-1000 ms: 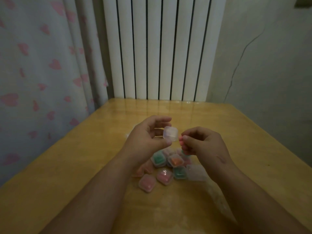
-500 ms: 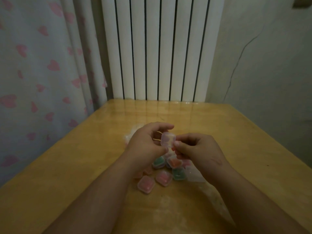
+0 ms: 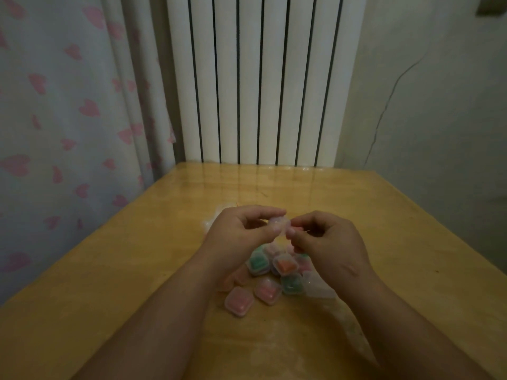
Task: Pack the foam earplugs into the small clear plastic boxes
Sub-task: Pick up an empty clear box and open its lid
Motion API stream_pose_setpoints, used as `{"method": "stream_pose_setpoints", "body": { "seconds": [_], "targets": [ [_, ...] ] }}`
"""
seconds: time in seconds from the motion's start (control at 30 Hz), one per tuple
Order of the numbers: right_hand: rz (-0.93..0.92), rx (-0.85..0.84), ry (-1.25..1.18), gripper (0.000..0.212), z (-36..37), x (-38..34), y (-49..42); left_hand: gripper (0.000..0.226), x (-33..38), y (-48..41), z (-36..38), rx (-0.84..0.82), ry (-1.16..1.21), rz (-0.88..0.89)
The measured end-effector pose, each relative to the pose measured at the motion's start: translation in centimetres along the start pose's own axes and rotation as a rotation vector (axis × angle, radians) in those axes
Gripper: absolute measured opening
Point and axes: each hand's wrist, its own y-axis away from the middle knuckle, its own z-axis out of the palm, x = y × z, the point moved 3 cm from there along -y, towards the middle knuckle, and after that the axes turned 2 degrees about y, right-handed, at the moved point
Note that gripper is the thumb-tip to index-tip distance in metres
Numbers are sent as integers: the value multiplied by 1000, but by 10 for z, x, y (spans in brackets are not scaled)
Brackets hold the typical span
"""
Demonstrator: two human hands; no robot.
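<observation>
Both forearms reach forward, left hand point(image 3: 241, 234) and right hand point(image 3: 326, 242) raised, curled fingers point(image 3: 270, 211) pinched together, fingertips nearly meeting.

Hands: two, left point(image 3: 241, 234), right point(image 3: 326, 242). Held box point(image 3: 279, 224): one. Boxes on bench point(image 3: 137, 270): pink two point(image 3: 239, 301), green two point(image 3: 258, 263), orange one point(image 3: 285, 265), clear one point(image 3: 315, 286); perhaps more hidden.

Box cluster point(image 3: 277, 275) amid bare table point(image 3: 137, 270)
</observation>
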Motion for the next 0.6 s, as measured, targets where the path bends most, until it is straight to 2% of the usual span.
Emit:
{"method": "stream_pose_setpoints", "body": {
  "seconds": [0.13,0.3,0.47,0.6],
  "targets": [
    [20,26,-22,5,-2,1,-1,15,1,0,0,-30,91,-31],
    [3,18,17,3,0,1,0,27,-1,2,2,-68,74,-36],
    [-16,-11,52,17,2,3,-2,34,-4,0,1,5,-57,11],
    [30,-89,22,22,3,1,-1,34,-6,-3,0,100,-15,14]
  ]
}}
